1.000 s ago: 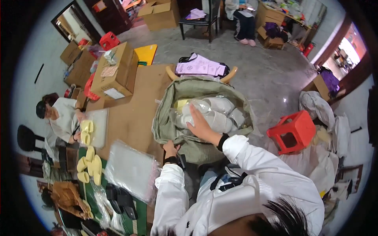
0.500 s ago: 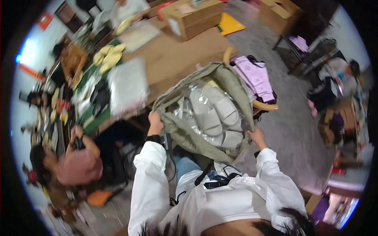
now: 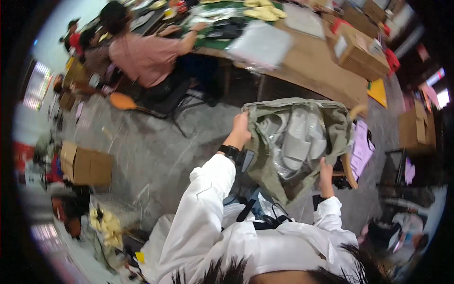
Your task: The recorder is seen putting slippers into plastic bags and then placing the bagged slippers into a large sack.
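Observation:
Both my hands grip the rim of an olive-green cloth sack [image 3: 265, 163], which hangs with its mouth wide in front of me. My left hand [image 3: 240, 128] is closed on the sack's left edge, and my right hand [image 3: 326, 177] on its near right edge. Inside lie several light grey slippers [image 3: 296, 146], wrapped in clear plastic. The bottom of the sack and whatever lies under the top slippers are hidden. A curved wooden chair arm [image 3: 349, 169] shows just beyond the sack's right side.
Ahead runs a long work table [image 3: 312, 75] with plastic bags [image 3: 261, 45], yellow slippers [image 3: 265, 10] and a cardboard box [image 3: 362, 53]. A person in pink [image 3: 144, 59] sits at its left end, near an orange seat [image 3: 123, 101]. Another carton [image 3: 87, 163] stands on the floor at left.
My view has swung left, so the table and seated person shift up and to the right. The sack, still in both hands, now appears farther right in the picture.

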Demonstrator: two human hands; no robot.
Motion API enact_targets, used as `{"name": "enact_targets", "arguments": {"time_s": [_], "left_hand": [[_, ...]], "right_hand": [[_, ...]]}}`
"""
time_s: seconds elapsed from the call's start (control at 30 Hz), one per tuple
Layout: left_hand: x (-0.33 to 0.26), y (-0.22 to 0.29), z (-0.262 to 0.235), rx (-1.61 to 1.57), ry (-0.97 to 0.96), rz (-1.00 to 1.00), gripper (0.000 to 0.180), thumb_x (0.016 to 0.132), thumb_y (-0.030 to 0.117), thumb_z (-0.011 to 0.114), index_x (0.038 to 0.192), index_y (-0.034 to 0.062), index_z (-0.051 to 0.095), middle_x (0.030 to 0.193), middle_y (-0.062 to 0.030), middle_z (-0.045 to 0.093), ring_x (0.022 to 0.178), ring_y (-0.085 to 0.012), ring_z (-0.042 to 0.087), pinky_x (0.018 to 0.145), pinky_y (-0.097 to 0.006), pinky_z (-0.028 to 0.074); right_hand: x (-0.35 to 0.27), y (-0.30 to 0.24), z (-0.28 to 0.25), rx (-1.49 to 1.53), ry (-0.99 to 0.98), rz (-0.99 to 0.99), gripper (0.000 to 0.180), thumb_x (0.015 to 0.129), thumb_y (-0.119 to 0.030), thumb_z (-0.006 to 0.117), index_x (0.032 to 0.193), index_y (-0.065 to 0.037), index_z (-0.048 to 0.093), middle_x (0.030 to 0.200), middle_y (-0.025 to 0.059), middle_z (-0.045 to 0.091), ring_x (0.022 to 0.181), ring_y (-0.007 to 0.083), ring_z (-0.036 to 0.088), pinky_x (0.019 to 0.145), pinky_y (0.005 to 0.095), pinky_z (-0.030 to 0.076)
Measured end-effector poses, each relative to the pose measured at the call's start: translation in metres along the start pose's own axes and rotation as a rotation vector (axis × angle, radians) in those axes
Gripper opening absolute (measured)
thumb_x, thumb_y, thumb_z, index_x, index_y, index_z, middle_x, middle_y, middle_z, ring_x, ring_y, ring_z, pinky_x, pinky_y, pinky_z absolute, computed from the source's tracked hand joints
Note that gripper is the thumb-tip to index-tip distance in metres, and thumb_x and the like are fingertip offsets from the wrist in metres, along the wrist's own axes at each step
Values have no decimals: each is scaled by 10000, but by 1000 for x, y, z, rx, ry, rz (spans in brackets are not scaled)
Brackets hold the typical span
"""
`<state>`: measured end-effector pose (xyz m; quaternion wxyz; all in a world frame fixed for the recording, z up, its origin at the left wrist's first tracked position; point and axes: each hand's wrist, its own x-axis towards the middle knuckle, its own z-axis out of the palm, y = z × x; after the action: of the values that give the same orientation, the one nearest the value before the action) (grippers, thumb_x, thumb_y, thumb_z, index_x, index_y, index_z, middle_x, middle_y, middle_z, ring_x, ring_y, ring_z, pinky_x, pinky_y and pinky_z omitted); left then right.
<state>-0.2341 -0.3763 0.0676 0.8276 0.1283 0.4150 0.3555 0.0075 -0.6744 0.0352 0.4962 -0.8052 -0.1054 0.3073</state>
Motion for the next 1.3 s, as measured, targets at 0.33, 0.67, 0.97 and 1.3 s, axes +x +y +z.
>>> {"name": "enact_targets", "arguments": {"time_s": [0.33,0.67,0.97,1.3], "left_hand": [[-81,65,-95,-390,-42,190,290,889,210,429,1050,3,554,1059,-122,589,949,-268,567,817,-395,457],[-225,144,-212,-468,113,412,305,875,183,436,1122,25,520,1123,-126,549,1021,-280,524,894,-421,415],[-346,177,-335,-688,429,878,325,853,232,423,1072,31,553,1078,-113,579,976,-278,552,856,-392,441],[-441,99,-471,334,1464,1369,629,631,46,580,1187,-132,343,1130,-219,396,1079,-308,409,964,-373,305]], "right_hand": [[-2,-103,74,-174,-232,-324,383,895,-287,511,1079,48,540,989,58,585,844,149,516,783,285,396],[-80,-147,223,-87,-622,-424,340,893,-274,519,1038,29,571,948,25,582,838,110,494,750,268,398],[-175,-122,363,-129,-1121,-432,303,891,-295,523,917,-6,611,791,-29,545,734,70,449,658,253,393],[-275,-106,510,-511,-1451,-546,383,891,-338,490,837,34,562,637,65,532,613,168,498,590,353,409]]}}
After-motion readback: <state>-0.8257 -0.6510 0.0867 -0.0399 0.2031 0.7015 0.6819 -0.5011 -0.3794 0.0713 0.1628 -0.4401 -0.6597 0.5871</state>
